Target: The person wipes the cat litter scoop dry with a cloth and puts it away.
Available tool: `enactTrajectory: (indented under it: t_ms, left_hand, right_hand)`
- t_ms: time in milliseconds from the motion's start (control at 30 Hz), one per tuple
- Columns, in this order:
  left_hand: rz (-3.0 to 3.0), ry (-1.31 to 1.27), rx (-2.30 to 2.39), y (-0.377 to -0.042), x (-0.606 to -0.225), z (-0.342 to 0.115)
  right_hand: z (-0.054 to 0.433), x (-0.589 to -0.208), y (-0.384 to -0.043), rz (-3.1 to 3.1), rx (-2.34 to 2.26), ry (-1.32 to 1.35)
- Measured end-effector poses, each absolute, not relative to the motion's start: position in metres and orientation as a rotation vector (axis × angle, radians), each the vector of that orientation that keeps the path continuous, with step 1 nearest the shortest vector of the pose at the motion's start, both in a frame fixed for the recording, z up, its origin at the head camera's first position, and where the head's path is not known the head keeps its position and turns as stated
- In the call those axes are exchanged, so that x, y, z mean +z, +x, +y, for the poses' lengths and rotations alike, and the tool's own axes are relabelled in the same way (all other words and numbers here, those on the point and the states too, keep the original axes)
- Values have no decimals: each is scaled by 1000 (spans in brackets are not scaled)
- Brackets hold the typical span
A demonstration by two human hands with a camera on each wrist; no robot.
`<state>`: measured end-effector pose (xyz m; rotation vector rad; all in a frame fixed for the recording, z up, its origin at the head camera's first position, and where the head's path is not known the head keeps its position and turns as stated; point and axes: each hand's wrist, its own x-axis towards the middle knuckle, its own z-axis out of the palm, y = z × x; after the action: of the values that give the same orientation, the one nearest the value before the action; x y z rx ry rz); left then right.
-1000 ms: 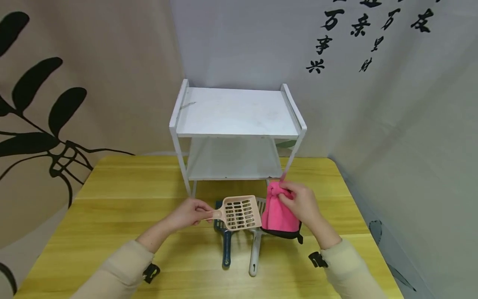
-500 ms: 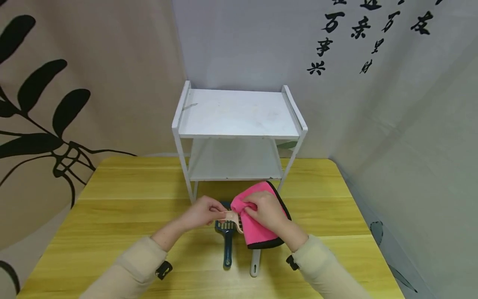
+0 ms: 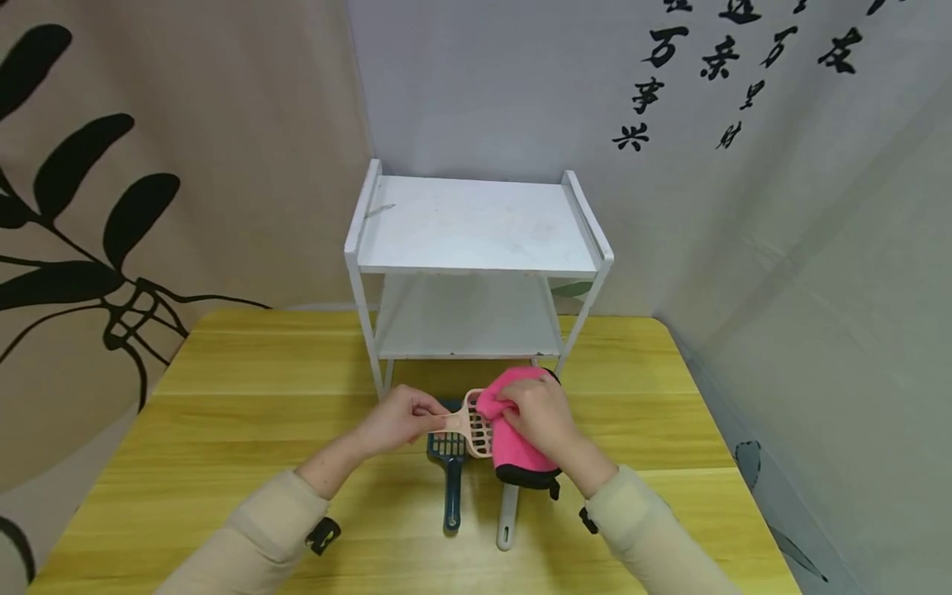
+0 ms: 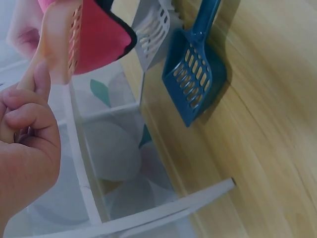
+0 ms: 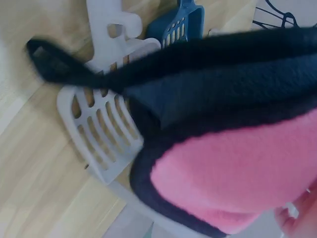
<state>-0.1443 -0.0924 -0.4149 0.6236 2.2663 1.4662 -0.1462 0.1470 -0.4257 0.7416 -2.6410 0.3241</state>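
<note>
In the head view my left hand [image 3: 405, 420] pinches the handle of a beige slotted litter scoop [image 3: 479, 436], held up over the table. My right hand [image 3: 543, 415] grips a bunched pink cloth [image 3: 518, 453] with black edging, which covers the right part of the scoop's head. From the left wrist, the scoop [image 4: 57, 42] appears side-on with the cloth [image 4: 101, 42] behind it. Below lie a dark blue litter scoop [image 3: 453, 487] and a pale grey one [image 3: 507, 522], whose head the cloth hides in the head view. The right wrist view shows the grey head's slots.
A white two-tier shelf [image 3: 476, 225] stands at the back of the yellow wooden table [image 3: 283, 430], just beyond both hands. Curtains with printed leaves and black characters hang behind the table.
The cloth has come left from beside the beige scoop onto its head, covering most of it, then slid back a little to the right. The left hand keeps hold of the handle.
</note>
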Motion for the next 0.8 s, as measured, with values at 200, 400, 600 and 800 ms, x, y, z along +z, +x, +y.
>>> enactTrajectory:
  t_ms: [200,400,600,800]
  left_hand:
    - [2242,596,1466,-145,-416,-102]
    - [2138,425,1461,-147,-418,-117]
    - [2081,341,1450,-147,-419,-122]
    - [2125,329,1453,-146,-423,-123]
  right_hand:
    - [168,-427,-151,-2544,380,701]
    - [197,-422,-152,-2586,582,510]
    - [212,-419,-151,-2628,732,459]
    - [212,-413,-146,-2636,828,440]
